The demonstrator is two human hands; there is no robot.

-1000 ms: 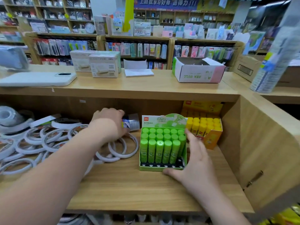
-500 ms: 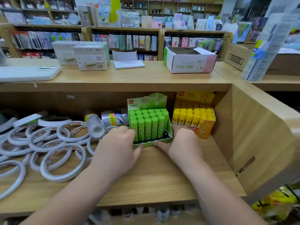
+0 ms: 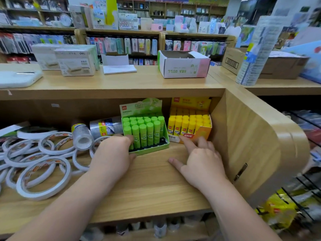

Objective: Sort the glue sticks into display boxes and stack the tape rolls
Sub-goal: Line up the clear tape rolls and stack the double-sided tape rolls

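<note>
The left hand is gripping the front-left corner of the green box of glue sticks, likely squaring it beside the yellow box at the back of the shelf, while the right hand, fingers spread open, is touching the yellow box and the tape rolls are lying loose to the left.

Green glue sticks in green box; yellow sticks in yellow/orange box; white tape rolls; wood-grain shelf.
</note>
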